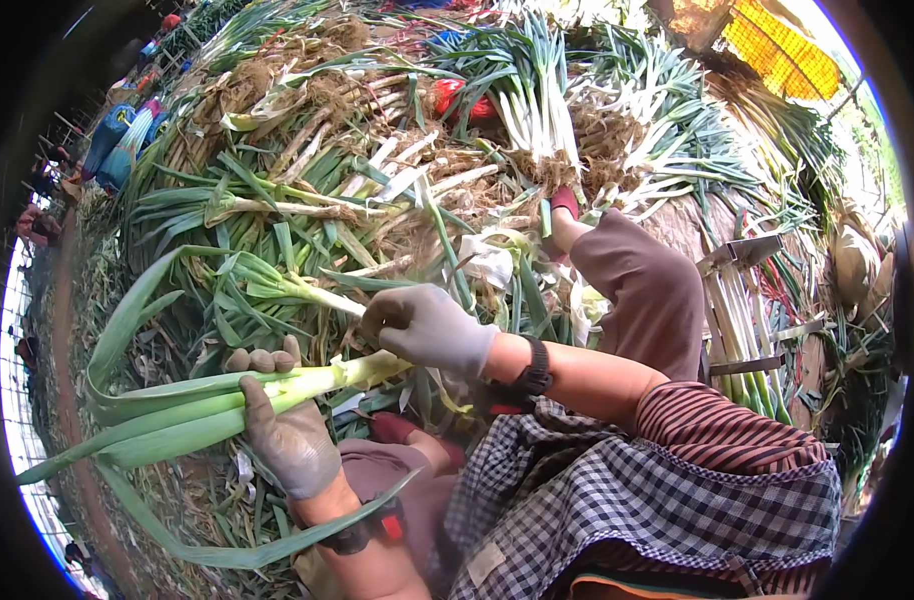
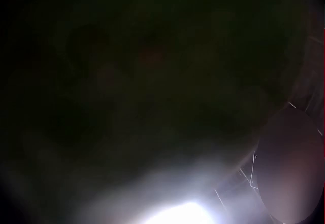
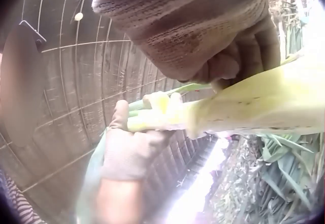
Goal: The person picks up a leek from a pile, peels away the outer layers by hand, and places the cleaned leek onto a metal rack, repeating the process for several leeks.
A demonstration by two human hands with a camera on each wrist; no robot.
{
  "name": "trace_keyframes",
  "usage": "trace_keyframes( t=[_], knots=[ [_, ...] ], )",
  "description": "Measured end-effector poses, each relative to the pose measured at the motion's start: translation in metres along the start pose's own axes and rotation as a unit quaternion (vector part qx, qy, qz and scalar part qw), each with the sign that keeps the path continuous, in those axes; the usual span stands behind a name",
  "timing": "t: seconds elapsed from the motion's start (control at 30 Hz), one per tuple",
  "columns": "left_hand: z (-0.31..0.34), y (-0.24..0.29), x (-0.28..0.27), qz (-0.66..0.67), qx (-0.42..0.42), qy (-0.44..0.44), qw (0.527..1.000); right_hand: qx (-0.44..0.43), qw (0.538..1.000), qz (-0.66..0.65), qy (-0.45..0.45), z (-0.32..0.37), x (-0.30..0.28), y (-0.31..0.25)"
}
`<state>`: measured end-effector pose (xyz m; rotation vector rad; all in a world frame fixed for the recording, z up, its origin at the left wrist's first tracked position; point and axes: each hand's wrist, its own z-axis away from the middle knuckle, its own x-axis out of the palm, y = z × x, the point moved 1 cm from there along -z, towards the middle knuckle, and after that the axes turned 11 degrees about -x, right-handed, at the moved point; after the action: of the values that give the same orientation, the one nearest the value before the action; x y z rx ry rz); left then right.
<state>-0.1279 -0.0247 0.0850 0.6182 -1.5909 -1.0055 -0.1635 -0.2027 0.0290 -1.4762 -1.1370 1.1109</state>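
Observation:
In the head view, a thick leek (image 1: 307, 384) lies across my left hand (image 1: 295, 440), which grips it where the green leaves meet the pale stalk. The glove on that hand is grey with stained fingertips. My right hand (image 1: 432, 328), also gloved, is curled just above the stalk's pale end. In the right wrist view its fingertips (image 3: 223, 67) pinch at the pale outer layer of the leek (image 3: 259, 102); what lies inside the fist is hidden. A long green leaf (image 1: 127, 310) arches from the left toward the right hand. The left wrist view is almost black.
Heaped leeks (image 1: 307, 150) with rooty ends spread ahead. A bundle of trimmed leeks (image 1: 537, 95) stands at the far side. A metal rack (image 1: 742, 255) holding leeks is at the right, beside the person's knee (image 1: 647, 290). A yellow mesh crate (image 1: 777, 50) sits beyond.

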Motion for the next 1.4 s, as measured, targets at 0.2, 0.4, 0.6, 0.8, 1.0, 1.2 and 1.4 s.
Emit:
trace_keyframes(
  t=[0.2, 0.4, 0.6, 0.8, 1.0, 1.2, 1.4],
  knots=[
    [0.000, -0.006, 0.009, 0.017, 0.020, -0.013, 1.000, -0.209, 0.969, 0.131, -0.008, 0.005, 0.023, -0.020],
    [0.001, -0.004, 0.001, 0.020, 0.010, 0.001, 1.000, -0.145, 0.952, 0.271, 0.007, 0.017, -0.001, 0.008],
    [0.002, 0.003, 0.004, -0.079, 0.037, -0.029, 0.996, -0.110, 0.905, 0.412, 0.002, 0.010, -0.041, 0.008],
    [0.001, -0.008, 0.021, -0.069, -0.010, -0.084, 0.994, -0.130, 0.950, -0.146, -0.242, -0.020, 0.018, -0.034],
    [0.003, -0.008, 0.017, -0.059, -0.019, -0.043, 0.997, -0.113, 0.966, -0.155, -0.174, -0.007, 0.030, -0.031],
    [-0.004, -0.016, 0.005, -0.021, -0.088, 0.056, 0.994, -0.173, 0.980, -0.068, -0.077, 0.003, 0.043, -0.019],
    [-0.012, -0.020, -0.012, -0.020, -0.070, 0.148, 0.986, -0.178, 0.981, -0.071, -0.038, 0.011, 0.045, -0.022]
  ],
)
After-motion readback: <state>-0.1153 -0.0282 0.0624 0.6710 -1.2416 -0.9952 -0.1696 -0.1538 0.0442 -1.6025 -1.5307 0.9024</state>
